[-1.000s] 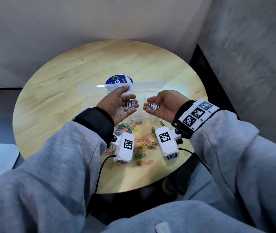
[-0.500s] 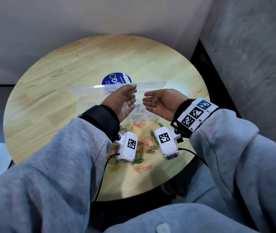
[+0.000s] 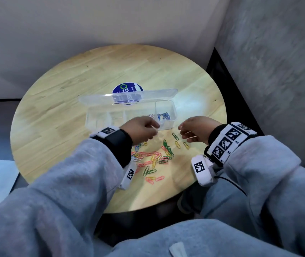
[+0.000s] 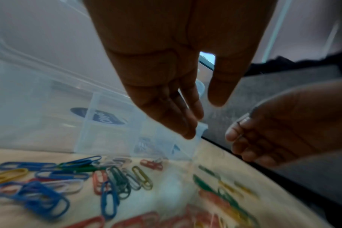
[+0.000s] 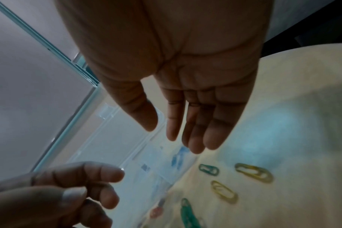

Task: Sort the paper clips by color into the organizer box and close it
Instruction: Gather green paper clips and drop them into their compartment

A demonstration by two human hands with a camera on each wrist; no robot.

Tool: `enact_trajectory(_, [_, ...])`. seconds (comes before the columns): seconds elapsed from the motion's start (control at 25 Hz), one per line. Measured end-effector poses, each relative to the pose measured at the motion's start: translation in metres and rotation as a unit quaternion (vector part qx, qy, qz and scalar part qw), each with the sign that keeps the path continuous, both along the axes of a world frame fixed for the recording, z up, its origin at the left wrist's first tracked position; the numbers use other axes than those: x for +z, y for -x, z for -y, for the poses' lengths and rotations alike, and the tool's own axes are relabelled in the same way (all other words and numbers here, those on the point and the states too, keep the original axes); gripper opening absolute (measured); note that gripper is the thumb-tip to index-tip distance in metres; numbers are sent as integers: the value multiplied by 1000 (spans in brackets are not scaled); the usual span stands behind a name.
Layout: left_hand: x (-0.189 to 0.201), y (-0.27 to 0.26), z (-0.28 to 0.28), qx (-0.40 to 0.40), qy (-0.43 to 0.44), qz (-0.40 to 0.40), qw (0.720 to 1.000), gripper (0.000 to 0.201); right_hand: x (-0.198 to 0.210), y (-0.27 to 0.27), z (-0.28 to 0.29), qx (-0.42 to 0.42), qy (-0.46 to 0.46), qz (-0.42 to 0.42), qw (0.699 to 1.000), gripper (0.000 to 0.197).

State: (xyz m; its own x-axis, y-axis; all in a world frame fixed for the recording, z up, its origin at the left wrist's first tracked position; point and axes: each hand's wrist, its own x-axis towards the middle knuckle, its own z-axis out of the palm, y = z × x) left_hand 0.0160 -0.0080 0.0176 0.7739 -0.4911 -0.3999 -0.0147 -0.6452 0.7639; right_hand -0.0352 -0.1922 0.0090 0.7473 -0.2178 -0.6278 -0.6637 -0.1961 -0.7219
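A clear organizer box (image 3: pixel 96 118) stands on the round wooden table with its lid (image 3: pixel 129 95) tilted up behind it. Several blue clips (image 3: pixel 164 116) lie in its right end compartment. A loose pile of coloured paper clips (image 3: pixel 153 158) lies on the table in front of the box, also seen as the pile of clips (image 4: pixel 55 182) in the left wrist view. My left hand (image 3: pixel 154 129) hovers palm down at the box's front wall, fingers relaxed and empty (image 4: pixel 203 117). My right hand (image 3: pixel 182 130) hovers just right of the box, fingers straight, holding nothing (image 5: pixel 172 137).
A blue round sticker (image 3: pixel 127 89) sits on the table behind the lid. A green clip (image 5: pixel 208 169) and two yellow clips (image 5: pixel 253 172) lie apart under my right hand. The table edge (image 3: pixel 148 208) is near my lap. A grey wall (image 3: pixel 278 71) rises at the right.
Both hands held white clips palm up, moved over the box, and now hang palm down and empty in front of it. The head view has shifted and shows the box's compartments.
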Motion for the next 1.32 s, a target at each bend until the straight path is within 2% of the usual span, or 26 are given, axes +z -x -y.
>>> enact_trajectory(0.08, [-8, 9, 5, -94, -141, 99, 981, 28, -10, 4, 3, 33, 38, -20, 999, 5])
enact_trajectory(0.12, [-12, 12, 8, -130, -184, 126, 966, 31, -14, 3, 4, 49, 64, -27, 996, 5])
enact_trajectory(0.24, [-27, 16, 19, -205, -241, 159, 935, 40, -20, 1, 2, 122, 196, -36, 972, 12])
enact_trajectory(0.32, [-35, 14, 25, -238, -253, 183, 920, 47, -21, -2, -2, 159, 268, -33, 950, 25])
enact_trajectory(0.44, [-44, 8, 31, -263, -255, 209, 907, 51, -27, -8, -8, 195, 313, -31, 929, 32])
enact_trajectory(0.68, [-54, -1, 35, -270, -246, 225, 903, 34, -35, -16, -15, 208, 320, -14, 924, 25])
enact_trajectory(0.84, [-58, -4, 36, -246, -247, 223, 910, 22, -38, -22, -17, 264, 366, -45, 891, 24])
enact_trajectory(0.92, [-59, -3, 38, -239, -248, 216, 914, 22, -43, -22, -18, 272, 372, -70, 885, 19])
enact_trajectory(1.04, [-58, -1, 39, -227, -250, 200, 920, 21, -44, -20, -19, 269, 362, -77, 889, 4])
enact_trajectory(1.12, [-56, 1, 38, -213, -243, 191, 927, 21, -40, -16, -14, 231, 324, -57, 915, 3])
enact_trajectory(1.2, [-55, 1, 37, -202, -237, 180, 933, 21, -36, -12, -5, 164, 236, -31, 957, 9])
enact_trajectory(1.32, [-52, 1, 39, -211, -249, 174, 929, 21, -31, -5, 6, 56, 52, -3, 997, 20])
